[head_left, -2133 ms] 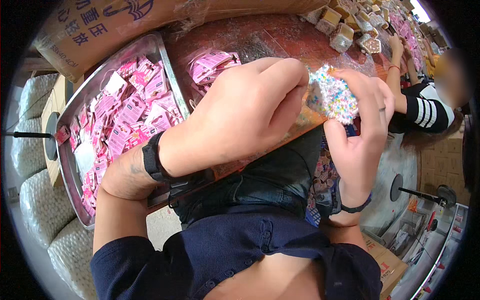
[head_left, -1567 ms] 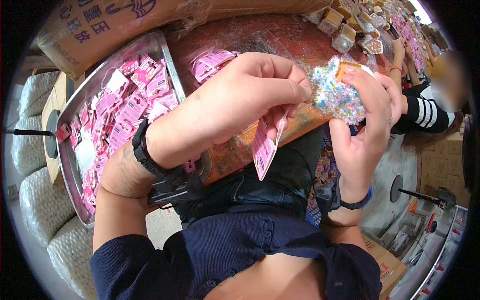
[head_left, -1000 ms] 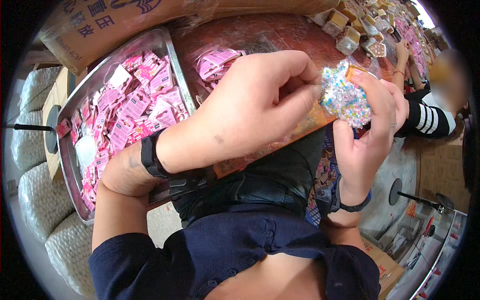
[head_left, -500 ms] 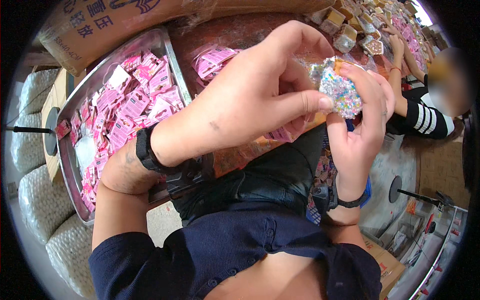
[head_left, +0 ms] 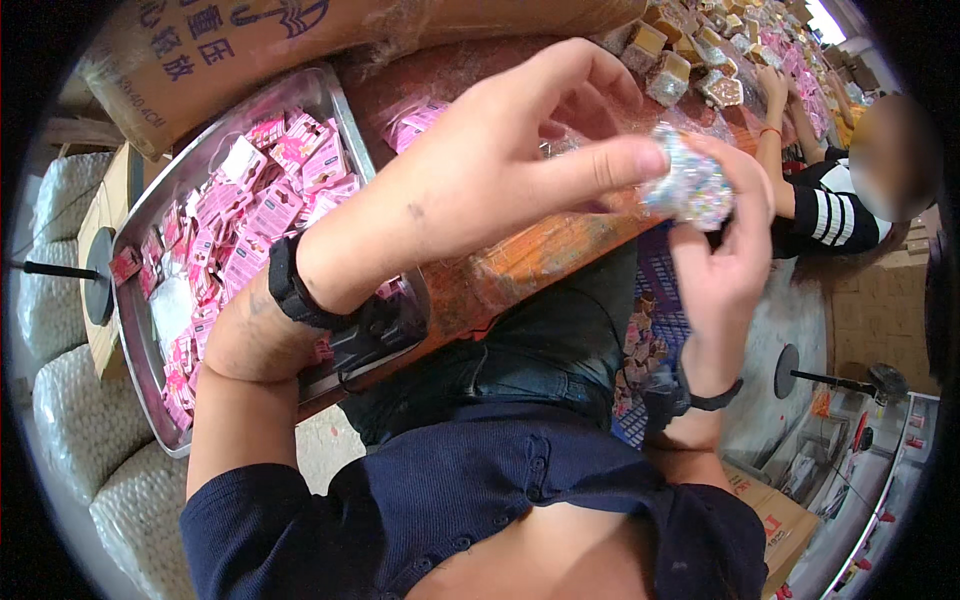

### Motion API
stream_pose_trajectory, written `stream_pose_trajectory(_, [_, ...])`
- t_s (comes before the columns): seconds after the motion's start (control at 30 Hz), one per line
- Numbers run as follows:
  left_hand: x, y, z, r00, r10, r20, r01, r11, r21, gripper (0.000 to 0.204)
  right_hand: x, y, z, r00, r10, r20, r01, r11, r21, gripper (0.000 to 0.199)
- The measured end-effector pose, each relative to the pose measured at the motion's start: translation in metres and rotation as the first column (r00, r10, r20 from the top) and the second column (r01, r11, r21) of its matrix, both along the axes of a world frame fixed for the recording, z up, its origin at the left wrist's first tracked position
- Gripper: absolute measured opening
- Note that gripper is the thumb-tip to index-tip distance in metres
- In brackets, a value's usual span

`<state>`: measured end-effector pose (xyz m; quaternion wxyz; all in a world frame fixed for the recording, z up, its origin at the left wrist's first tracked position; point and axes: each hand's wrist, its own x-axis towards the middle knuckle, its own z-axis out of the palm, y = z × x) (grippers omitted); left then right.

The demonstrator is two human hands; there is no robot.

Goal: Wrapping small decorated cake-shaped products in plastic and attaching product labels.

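Note:
My right hand (head_left: 725, 230) is closed around a small glittery piece (head_left: 690, 185), silvery with multicoloured specks, much like a clear pack of beads or sequins; motion blurs it. Reaching across from the left, my left hand (head_left: 540, 140) has its thumb stretched out to the near edge of this piece. Its other fingers are bent and spread apart above the table, with nothing visible in them. Part of the left fingers hides behind the thumb. Pink printed cards (head_left: 412, 122) lie on the table beyond my left wrist.
A metal tray (head_left: 130, 345) of pink cards stands at left, before a large carton (head_left: 240, 60). Several gold-and-clear packs (head_left: 668, 80) lie on the reddish table (head_left: 510, 270) at the far right. A co-worker (head_left: 820, 205) sits at right. A blue basket (head_left: 665, 275) is below my right hand.
My left fingers have drawn back from the glittery piece and spread wider. The right hand has tilted the piece slightly. Fewer pink cards show beside and below my left hand.

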<state>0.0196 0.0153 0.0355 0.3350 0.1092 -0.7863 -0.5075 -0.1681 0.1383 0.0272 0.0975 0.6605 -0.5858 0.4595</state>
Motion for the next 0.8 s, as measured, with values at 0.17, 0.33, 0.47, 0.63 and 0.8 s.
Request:
stream_pose_trajectory(0.17, [0.008,-0.024,0.008,0.976,0.198,0.088,-0.202,0.979,0.034,0.033,-0.086,0.050,-0.008,0.946,-0.311,-0.093,0.324,0.897,0.302,0.053])
stream_pose_trajectory(0.33, [0.027,-0.052,-0.017,0.877,0.310,0.368,-0.068,0.837,-0.543,0.024,-0.107,0.097,-0.027,0.841,-0.200,-0.503,0.539,0.392,0.745,0.065])
stream_pose_trajectory(0.47, [0.019,-0.051,-0.040,0.849,0.181,0.496,0.221,0.733,-0.644,0.024,-0.089,0.059,-0.050,0.965,-0.073,-0.251,0.219,0.748,0.627,0.062])
stream_pose_trajectory(0.63, [0.006,-0.050,-0.040,0.777,0.199,0.598,0.160,0.855,-0.493,0.022,-0.026,-0.045,-0.065,1.000,0.002,-0.020,0.005,0.947,0.320,0.028])
stream_pose_trajectory(0.8, [0.001,-0.056,-0.032,0.925,0.106,0.364,-0.068,0.991,-0.115,0.022,-0.011,-0.081,-0.070,0.977,0.044,-0.207,0.038,0.927,0.374,0.021])
